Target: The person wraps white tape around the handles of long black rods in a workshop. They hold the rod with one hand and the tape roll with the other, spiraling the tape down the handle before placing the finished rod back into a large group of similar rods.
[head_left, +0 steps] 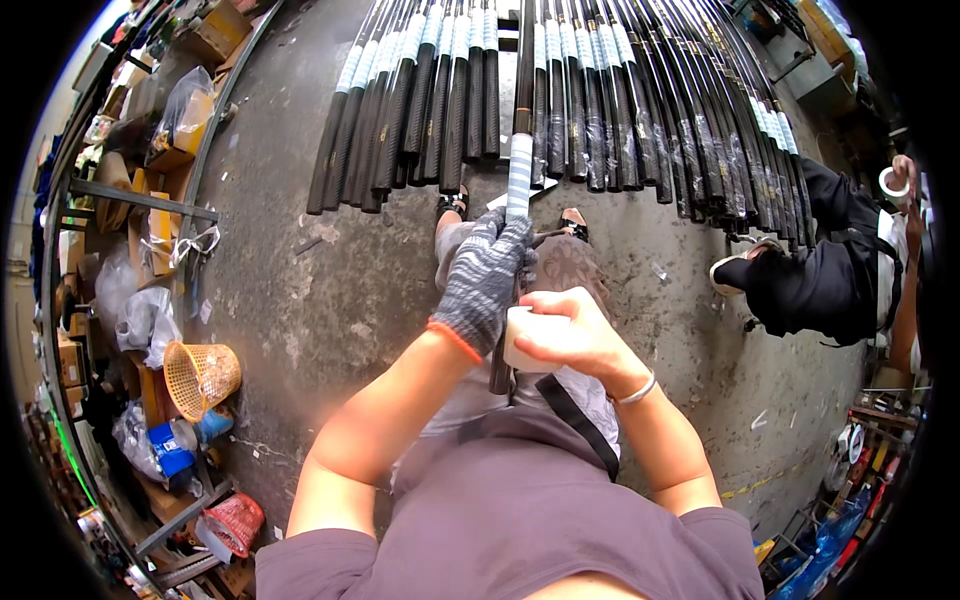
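Note:
My left hand [482, 278], in a grey striped knit glove with an orange cuff, is closed around a long dark fishing rod [523, 85]. The rod runs away from my lap toward the far rods, with a pale striped wrapped band [519, 175] just beyond the glove. My bare right hand [580, 335] grips a roll of white tape [532, 340] beside the rod's near end [500, 372]. The fingers partly cover the roll, and I cannot tell whether its tape touches the rod.
Ahead, several dark rods [440, 120] with pale bands lie side by side. At right sits another person [800, 270], whose raised hand is by a white tape roll [893, 182]. Cluttered shelving at left holds boxes, bags and a yellow basket [200, 378]; a red basket [233, 522] stands nearer.

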The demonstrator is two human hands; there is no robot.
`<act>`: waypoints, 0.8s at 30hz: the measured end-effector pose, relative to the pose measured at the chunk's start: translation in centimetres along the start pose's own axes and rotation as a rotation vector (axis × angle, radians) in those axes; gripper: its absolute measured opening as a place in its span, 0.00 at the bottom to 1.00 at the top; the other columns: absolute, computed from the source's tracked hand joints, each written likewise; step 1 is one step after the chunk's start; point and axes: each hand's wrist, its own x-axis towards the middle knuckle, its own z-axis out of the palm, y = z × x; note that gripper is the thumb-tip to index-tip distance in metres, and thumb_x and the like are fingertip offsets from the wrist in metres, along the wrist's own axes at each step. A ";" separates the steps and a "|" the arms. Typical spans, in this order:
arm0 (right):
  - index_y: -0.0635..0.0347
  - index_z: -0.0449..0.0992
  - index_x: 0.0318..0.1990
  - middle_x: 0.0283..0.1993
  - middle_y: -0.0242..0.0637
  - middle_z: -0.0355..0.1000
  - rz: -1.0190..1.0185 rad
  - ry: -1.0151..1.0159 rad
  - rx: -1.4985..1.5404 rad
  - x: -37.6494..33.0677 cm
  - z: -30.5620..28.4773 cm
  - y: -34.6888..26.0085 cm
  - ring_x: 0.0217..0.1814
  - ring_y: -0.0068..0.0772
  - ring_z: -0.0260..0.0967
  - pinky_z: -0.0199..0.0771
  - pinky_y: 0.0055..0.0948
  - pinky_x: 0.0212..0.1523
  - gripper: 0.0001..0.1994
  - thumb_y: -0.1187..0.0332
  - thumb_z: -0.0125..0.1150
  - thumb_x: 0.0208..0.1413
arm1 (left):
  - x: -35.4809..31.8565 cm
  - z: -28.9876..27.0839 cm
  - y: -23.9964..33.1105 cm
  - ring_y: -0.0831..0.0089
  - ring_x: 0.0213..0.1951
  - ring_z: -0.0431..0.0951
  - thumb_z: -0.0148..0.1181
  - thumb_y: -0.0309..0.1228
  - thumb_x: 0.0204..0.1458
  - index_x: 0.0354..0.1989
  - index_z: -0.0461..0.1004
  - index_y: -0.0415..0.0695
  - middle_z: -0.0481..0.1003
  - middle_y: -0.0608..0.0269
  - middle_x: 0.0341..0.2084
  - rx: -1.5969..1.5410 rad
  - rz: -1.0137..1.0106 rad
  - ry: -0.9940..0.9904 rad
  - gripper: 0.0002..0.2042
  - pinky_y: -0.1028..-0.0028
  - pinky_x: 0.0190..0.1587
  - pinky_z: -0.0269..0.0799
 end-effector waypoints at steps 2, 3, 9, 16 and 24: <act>0.71 0.79 0.35 0.35 0.33 0.74 -0.111 0.005 -0.122 -0.7 0.4 0.2 0.39 0.20 0.70 0.72 0.24 0.40 0.16 0.64 0.71 0.46 | -0.3 1.0 0.9 0.80 0.17 0.68 0.53 0.41 0.63 0.37 0.72 0.48 0.70 0.72 0.20 0.030 -0.134 0.060 0.10 0.78 0.18 0.64; 0.71 0.78 0.35 0.34 0.33 0.73 -0.191 0.004 -0.248 -0.9 0.2 0.5 0.38 0.20 0.70 0.72 0.24 0.39 0.17 0.63 0.71 0.46 | -0.4 1.5 1.6 0.79 0.14 0.66 0.54 0.41 0.62 0.36 0.72 0.49 0.69 0.72 0.18 -0.001 -0.209 0.103 0.09 0.76 0.15 0.62; 0.71 0.78 0.36 0.34 0.34 0.73 -0.291 -0.239 0.062 -1.4 -1.1 -2.4 0.36 0.21 0.70 0.71 0.23 0.36 0.23 0.60 0.77 0.38 | -1.1 1.7 3.5 0.82 0.13 0.62 0.47 0.59 0.60 0.28 0.69 0.47 0.66 0.73 0.16 -0.262 -0.201 -0.457 0.26 0.79 0.15 0.60; 0.73 0.77 0.31 0.42 0.42 0.76 -0.376 -0.164 -0.577 -2.5 1.2 -4.6 0.42 0.27 0.74 0.74 0.30 0.43 0.22 0.60 0.76 0.38 | -4.7 4.3 5.1 0.82 0.14 0.63 0.51 0.53 0.61 0.38 0.70 0.45 0.66 0.72 0.17 -0.032 0.111 -0.226 0.20 0.80 0.16 0.62; 0.73 0.77 0.34 0.44 0.45 0.75 -0.305 -0.150 -0.194 -3.8 1.9 -5.6 0.43 0.30 0.74 0.74 0.27 0.45 0.21 0.62 0.75 0.38 | -4.2 3.9 6.3 0.83 0.15 0.64 0.54 0.52 0.60 0.45 0.69 0.46 0.67 0.72 0.17 0.107 0.176 -0.335 0.21 0.82 0.16 0.62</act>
